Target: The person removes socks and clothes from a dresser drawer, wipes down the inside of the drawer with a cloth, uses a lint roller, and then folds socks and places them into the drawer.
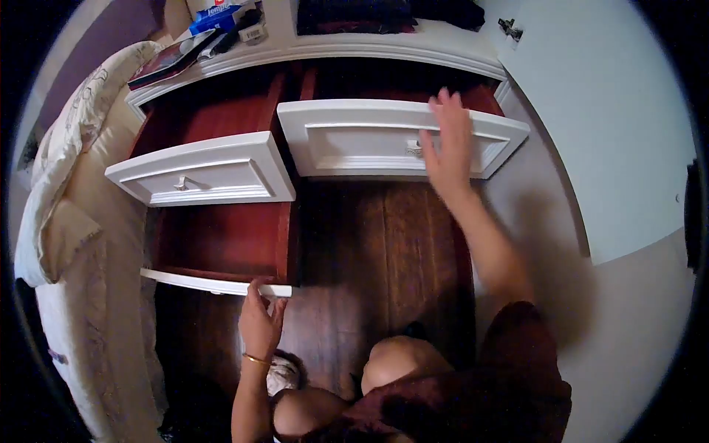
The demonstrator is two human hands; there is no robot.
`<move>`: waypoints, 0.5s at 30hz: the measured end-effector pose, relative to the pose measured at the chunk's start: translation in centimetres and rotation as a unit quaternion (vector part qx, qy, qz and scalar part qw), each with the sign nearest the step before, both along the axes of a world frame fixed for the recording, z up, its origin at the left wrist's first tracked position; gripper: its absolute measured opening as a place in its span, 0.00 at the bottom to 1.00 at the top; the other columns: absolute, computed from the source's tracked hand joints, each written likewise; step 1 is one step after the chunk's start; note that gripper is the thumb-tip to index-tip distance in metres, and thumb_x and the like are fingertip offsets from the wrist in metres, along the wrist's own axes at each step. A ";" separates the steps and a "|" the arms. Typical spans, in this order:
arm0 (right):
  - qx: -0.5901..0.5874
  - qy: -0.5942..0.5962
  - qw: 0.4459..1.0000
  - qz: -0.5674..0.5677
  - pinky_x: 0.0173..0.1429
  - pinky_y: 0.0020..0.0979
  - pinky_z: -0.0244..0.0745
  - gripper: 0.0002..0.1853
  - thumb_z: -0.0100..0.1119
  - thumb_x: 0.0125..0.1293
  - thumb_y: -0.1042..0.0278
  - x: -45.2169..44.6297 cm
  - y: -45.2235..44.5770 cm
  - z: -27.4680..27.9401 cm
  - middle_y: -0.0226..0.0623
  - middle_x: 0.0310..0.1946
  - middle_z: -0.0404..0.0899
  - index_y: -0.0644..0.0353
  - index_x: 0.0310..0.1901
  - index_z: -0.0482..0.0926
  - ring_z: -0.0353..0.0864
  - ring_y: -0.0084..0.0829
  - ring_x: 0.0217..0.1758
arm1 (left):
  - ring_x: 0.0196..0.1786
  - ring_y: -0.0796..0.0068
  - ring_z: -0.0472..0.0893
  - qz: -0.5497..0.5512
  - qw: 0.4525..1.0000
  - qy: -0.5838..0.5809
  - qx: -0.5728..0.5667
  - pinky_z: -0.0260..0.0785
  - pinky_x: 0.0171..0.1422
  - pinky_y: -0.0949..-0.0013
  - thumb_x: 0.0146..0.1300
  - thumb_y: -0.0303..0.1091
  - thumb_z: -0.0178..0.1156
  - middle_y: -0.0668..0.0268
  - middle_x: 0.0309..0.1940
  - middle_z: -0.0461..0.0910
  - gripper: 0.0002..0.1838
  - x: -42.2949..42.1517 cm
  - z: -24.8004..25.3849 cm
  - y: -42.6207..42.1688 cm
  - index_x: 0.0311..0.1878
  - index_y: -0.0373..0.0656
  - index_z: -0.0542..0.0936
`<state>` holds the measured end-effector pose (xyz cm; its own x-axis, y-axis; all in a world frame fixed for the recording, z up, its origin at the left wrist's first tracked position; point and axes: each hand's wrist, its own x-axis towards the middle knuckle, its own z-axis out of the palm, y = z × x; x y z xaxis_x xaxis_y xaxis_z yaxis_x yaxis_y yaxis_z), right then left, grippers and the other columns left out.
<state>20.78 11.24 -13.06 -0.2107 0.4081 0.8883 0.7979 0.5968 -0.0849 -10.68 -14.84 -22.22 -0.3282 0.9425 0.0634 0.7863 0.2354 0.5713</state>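
Knees (402, 360) at bottom centre; left hand (261, 325), fingers narrowed on the lower drawer (210, 283), lower left; right hand (450, 148), fingers wide, at the broader drawer (354, 140), upper right. Apparently handling drawers; moving either calls for steady pressure.

Facing you, the white cabinet top (450, 43) is bearing, toward your left, a blue packet (216, 21), a small pale box (253, 34) and a flat, dark item (166, 70) lying near its front edge; farther right, dark fabric (354, 16) is resting toward the back. Below you, the dark wooden floor (362, 251) is spreading out, a pale, patterned item (283, 375) resting there, partly hidden
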 end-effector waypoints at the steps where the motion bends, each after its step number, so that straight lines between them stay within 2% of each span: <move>1: -0.002 0.011 0.999 0.033 0.69 0.50 0.58 0.17 0.62 0.59 0.65 -0.2 -1.4 -1.4 0.39 0.49 0.78 0.55 0.51 0.77 0.71 0.42 0.62 | 0.32 0.59 0.79 0.008 1.000 0.007 0.001 0.70 0.35 0.59 0.56 0.38 0.67 0.60 0.28 0.78 0.28 -0.1 -0.1 -0.6 0.59 0.48 0.69; 3: -0.149 -0.008 0.973 0.174 0.61 0.46 0.70 0.16 0.59 0.60 0.73 -0.7 -3.7 -6.9 0.41 0.48 0.78 0.59 0.51 0.77 0.76 0.41 0.57 | 0.29 0.59 0.79 0.020 0.999 0.020 -0.039 0.70 0.33 0.59 0.55 0.39 0.68 0.62 0.25 0.78 0.29 -0.1 0.6 -1.6 0.59 0.49 0.69; 4: -0.318 0.060 0.926 0.195 0.57 0.43 0.73 0.14 0.57 0.62 0.73 -1.1 -3.8 -9.9 0.39 0.47 0.79 0.59 0.51 0.76 0.78 0.39 0.53 | 0.28 0.59 0.79 0.021 0.999 0.028 -0.029 0.70 0.32 0.59 0.54 0.38 0.68 0.63 0.23 0.78 0.30 -0.3 0.1 -2.4 0.60 0.51 0.69; 5: -0.474 0.126 0.846 0.211 0.53 0.39 0.76 0.13 0.54 0.64 0.74 -1.6 -3.1 -12.7 0.37 0.46 0.80 0.60 0.51 0.76 0.80 0.37 0.50 | 0.28 0.59 0.80 -0.001 0.995 0.051 -0.080 0.70 0.32 0.59 0.53 0.38 0.69 0.63 0.24 0.79 0.34 -0.1 1.4 -2.8 0.64 0.50 0.67; 6: -0.560 0.285 0.756 0.183 0.53 0.36 0.76 0.14 0.52 0.66 0.72 -1.1 -0.9 -15.8 0.37 0.48 0.79 0.60 0.53 0.74 0.79 0.35 0.51 | 0.28 0.59 0.80 -0.019 0.993 0.075 -0.087 0.71 0.31 0.59 0.52 0.38 0.69 0.63 0.24 0.80 0.37 0.1 1.8 -3.2 0.66 0.50 0.65; 7: -0.625 0.433 0.632 0.150 0.53 0.33 0.76 0.15 0.51 0.68 0.69 -0.4 1.9 -18.1 0.36 0.49 0.78 0.60 0.55 0.73 0.79 0.33 0.52 | 0.28 0.59 0.80 -0.037 0.990 0.099 -0.095 0.71 0.31 0.59 0.51 0.38 0.70 0.64 0.25 0.80 0.40 0.3 2.3 -3.6 0.68 0.49 0.63; 8: -0.617 0.565 0.540 0.097 0.49 0.32 0.76 0.18 0.52 0.69 0.63 -0.4 4.5 -18.5 0.35 0.47 0.78 0.57 0.59 0.69 0.80 0.32 0.50 | 0.28 0.59 0.81 -0.041 0.988 0.105 -0.107 0.71 0.31 0.59 0.50 0.38 0.70 0.64 0.25 0.81 0.44 0.6 3.0 -4.1 0.71 0.48 0.60; 9: -0.572 0.667 0.455 0.143 0.46 0.29 0.77 0.19 0.53 0.68 0.61 -0.1 6.5 -19.3 0.35 0.45 0.77 0.57 0.58 0.68 0.80 0.28 0.45 | 0.29 0.59 0.81 -0.037 0.989 0.099 -0.106 0.72 0.32 0.59 0.50 0.37 0.70 0.63 0.27 0.81 0.43 0.7 3.0 -4.7 0.70 0.48 0.62; 10: -0.532 0.725 0.403 0.171 0.46 0.29 0.77 0.19 0.54 0.68 0.62 -0.1 8.2 -20.0 0.35 0.45 0.77 0.57 0.58 0.68 0.80 0.28 0.44 | 0.29 0.59 0.81 -0.049 0.987 0.102 -0.110 0.72 0.33 0.59 0.50 0.38 0.71 0.63 0.28 0.82 0.42 0.8 3.1 -5.3 0.69 0.47 0.63; 13: -0.443 0.800 0.361 0.181 0.45 0.29 0.77 0.18 0.54 0.68 0.62 -0.8 12.8 -21.1 0.35 0.45 0.78 0.57 0.57 0.69 0.80 0.28 0.43 | 0.31 0.61 0.83 -0.035 0.990 0.043 -0.130 0.74 0.34 0.61 0.48 0.38 0.72 0.62 0.31 0.82 0.41 1.9 4.3 -6.8 0.67 0.45 0.66; 14: -0.426 0.812 0.357 0.180 0.45 0.29 0.77 0.18 0.54 0.68 0.62 -1.0 14.0 -21.6 0.35 0.45 0.78 0.57 0.57 0.69 0.80 0.28 0.43 | 0.32 0.63 0.83 -0.041 0.995 0.027 -0.091 0.74 0.34 0.63 0.49 0.36 0.71 0.63 0.32 0.82 0.40 2.5 4.9 -7.1 0.66 0.44 0.67; 15: -0.413 0.819 0.355 0.177 0.45 0.29 0.77 0.18 0.54 0.68 0.62 -1.1 14.7 -21.6 0.35 0.44 0.78 0.57 0.57 0.69 0.80 0.28 0.43 | 0.32 0.66 0.82 -0.033 0.994 -0.011 -0.106 0.75 0.35 0.65 0.52 0.31 0.69 0.61 0.36 0.82 0.38 2.8 5.3 -7.4 0.67 0.44 0.66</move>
<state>19.69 25.93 -34.70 0.1448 0.8780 -0.4562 -0.8402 -0.1344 -0.5253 -7.86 -22.27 -16.96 -0.2635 0.9536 -0.1456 0.7919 0.3000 0.5319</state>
